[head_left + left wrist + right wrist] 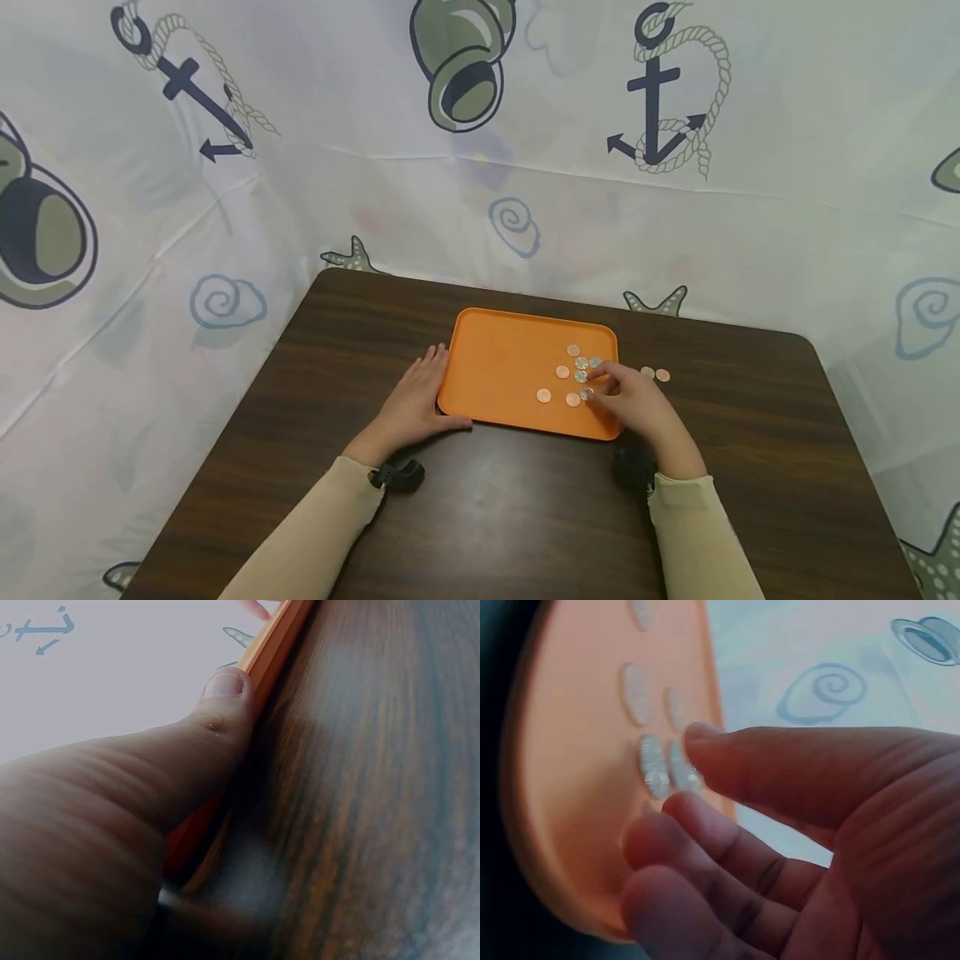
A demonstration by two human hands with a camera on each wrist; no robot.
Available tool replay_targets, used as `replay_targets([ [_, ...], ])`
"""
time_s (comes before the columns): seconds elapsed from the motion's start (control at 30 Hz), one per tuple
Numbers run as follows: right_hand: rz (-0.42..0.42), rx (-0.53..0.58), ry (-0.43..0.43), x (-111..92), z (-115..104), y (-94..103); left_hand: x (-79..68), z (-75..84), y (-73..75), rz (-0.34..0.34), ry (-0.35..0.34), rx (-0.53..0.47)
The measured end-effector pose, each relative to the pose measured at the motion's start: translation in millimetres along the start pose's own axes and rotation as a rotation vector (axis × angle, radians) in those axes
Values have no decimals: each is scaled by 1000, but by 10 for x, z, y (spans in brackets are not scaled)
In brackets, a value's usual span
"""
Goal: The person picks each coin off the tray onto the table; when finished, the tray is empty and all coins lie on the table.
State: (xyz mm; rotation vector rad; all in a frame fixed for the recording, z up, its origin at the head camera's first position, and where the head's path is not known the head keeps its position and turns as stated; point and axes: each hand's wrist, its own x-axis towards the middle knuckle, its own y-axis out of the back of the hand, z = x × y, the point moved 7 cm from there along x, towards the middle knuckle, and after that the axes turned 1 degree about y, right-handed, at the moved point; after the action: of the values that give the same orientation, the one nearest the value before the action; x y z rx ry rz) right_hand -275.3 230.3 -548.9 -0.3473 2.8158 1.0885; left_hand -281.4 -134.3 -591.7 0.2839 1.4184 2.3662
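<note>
An orange tray [502, 358] with a raised rim lies on the dark wooden table. My left hand [412, 400] rests at its left front corner, fingers straight along the left side and thumb [225, 694] against the front rim. On the tray's right half lie several copper-coloured coins [543, 396] and several silvery coins [581, 363]. Over these coins is my right hand [633, 404], with thumb and forefinger parted. Between those two fingertips, a silvery coin [681, 766] shows in the right wrist view, beside another one on the tray.
Two more coins [663, 375] lie on the table [750, 433] just right of the tray, partly behind the right hand. A white cloth [420, 192] printed with anchors and shells hangs behind the table's far edge and along its left side. Each wrist wears a black band [397, 477].
</note>
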Motion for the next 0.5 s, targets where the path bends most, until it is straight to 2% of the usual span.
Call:
replay_targets([
  [0.3, 33, -114, 0, 89, 39, -72, 3, 19, 36, 19, -12, 13],
  [0.5, 45, -75, -28, 78, 58, -68, -27, 38, 50, 13, -8, 8],
])
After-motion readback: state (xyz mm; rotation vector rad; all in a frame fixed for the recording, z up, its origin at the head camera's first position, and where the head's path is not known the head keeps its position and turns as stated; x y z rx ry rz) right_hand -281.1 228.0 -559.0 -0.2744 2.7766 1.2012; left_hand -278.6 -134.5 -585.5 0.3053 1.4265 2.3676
